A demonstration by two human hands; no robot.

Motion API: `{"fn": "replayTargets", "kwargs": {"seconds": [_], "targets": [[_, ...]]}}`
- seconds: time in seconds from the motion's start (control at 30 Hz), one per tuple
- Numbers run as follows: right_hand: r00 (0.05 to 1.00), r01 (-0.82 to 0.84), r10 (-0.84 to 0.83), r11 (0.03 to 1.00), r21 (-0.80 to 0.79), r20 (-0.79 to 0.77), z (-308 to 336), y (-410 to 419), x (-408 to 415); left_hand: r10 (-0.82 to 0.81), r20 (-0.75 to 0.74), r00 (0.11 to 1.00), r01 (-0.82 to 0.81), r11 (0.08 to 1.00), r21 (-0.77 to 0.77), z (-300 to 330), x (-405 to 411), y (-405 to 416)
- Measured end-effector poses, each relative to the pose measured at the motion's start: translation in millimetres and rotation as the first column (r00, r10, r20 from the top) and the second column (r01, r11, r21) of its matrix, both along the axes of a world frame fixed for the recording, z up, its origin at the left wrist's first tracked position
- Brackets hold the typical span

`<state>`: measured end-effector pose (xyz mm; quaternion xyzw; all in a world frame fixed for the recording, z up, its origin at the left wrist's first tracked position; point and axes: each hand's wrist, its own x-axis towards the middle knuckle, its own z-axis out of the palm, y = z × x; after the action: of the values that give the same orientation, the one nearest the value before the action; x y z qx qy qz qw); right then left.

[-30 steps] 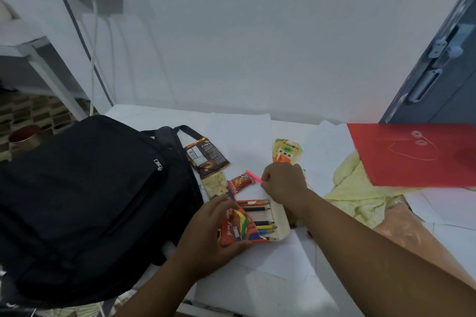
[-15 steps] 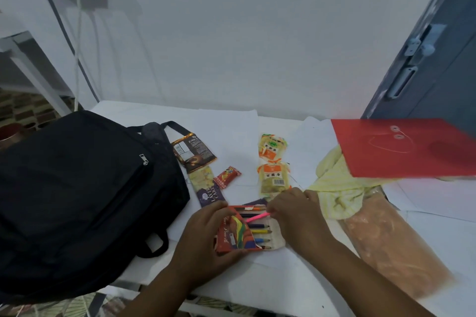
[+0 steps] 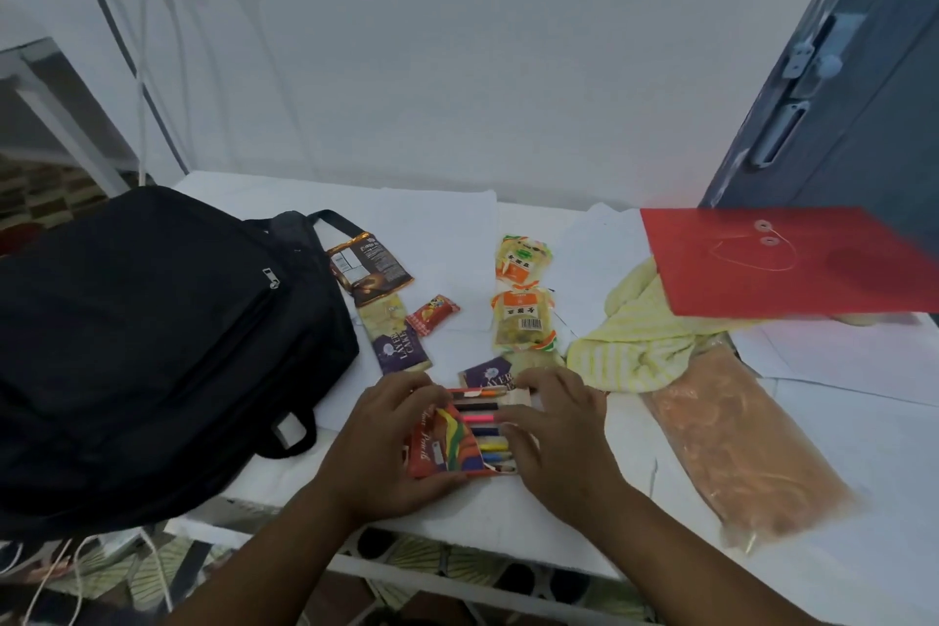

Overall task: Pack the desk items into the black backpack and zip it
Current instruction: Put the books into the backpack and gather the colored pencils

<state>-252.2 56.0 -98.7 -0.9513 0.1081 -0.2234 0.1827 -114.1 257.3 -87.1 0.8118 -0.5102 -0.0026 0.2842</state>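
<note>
Step in hand: tidying loose coloured pencils into pencil box (image 3: 460, 435) ahead of packing, judged from hand placement
Left hand (image 3: 378, 442): wrapped round left end of pencil box, thumb along near edge, fingers over far edge; steadying it on worktop (image 3: 584, 529)
Right hand (image 3: 551, 427): fingers fairly straight, tips laid on pencil ends at open right side of box; pressing, not pinching
Pink pencil (image 3: 478, 418): lying in the row, between dark pencil above and blue and yellow below
Black backpack (image 3: 152, 346): lying flat on left of worktop, partly overhanging near edge; visible zip pull at closed end, main opening not discernible
Waiting to be packed: brown snack packet (image 3: 370, 265), layer cake bar (image 3: 399, 338), small red sweet (image 3: 433, 314), two orange-and-yellow packets (image 3: 523, 300), second layer cake bar (image 3: 490, 374) just behind box, yellow cloth (image 3: 640, 351), orange-filled clear bag (image 3: 747, 452), red envelope (image 3: 782, 259) overlapping cloth
Doing it well: keep box flat and pinned by left hand; nudge pencil ends inward evenly, all parallel, none riding over another; shut flap only once every tip sits inside
Risk: box close to near edge of worktop, pencils likely to roll out if tilted
Progress: early, nothing visibly inside backpack yet
</note>
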Motion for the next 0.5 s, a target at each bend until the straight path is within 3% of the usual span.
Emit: {"fn": "replayTargets", "kwargs": {"seconds": [0.17,0.33,0.5], "targets": [[1.000,0.021,-0.023,0.997,0.072,0.020,3.6,12.0,-2.7,-0.048,0.006,0.999,0.048,0.998,0.045,3.3,3.5,1.3],[0.995,0.048,-0.081,0.884,0.466,0.052,9.0,22.6,-8.5,-0.149,-0.047,0.988,0.155,0.973,0.173,8.4,21.3,6.6],[0.989,0.074,-0.120,0.900,0.429,0.082,-0.9,39.3,-6.6,-0.196,-0.024,0.980,0.197,0.976,0.094,-0.8,26.1,15.0]]}}
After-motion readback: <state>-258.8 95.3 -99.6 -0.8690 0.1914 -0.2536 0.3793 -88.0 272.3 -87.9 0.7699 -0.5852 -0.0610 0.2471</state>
